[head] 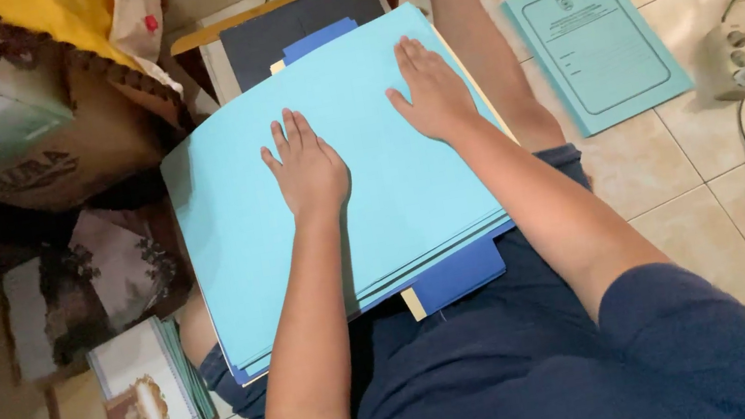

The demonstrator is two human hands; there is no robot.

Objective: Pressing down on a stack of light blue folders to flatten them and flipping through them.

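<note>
A stack of light blue paper sheets (236,231) lies across my lap, with a darker blue folder (459,276) and a cream edge sticking out underneath. My left hand (306,165) rests flat, palm down, near the middle of the top sheet. My right hand (431,90) presses flat on the upper right part of the same sheet, fingers together and pointing away. Neither hand grips anything. Beyond the stack sits a dark board (293,23) with a wooden edge.
A light blue printed folder (596,44) lies on the tiled floor at right, beside a white power strip (734,62) with trailing cables. Cardboard boxes (11,127) stand at left, with a pile of printed cards (149,386) below them.
</note>
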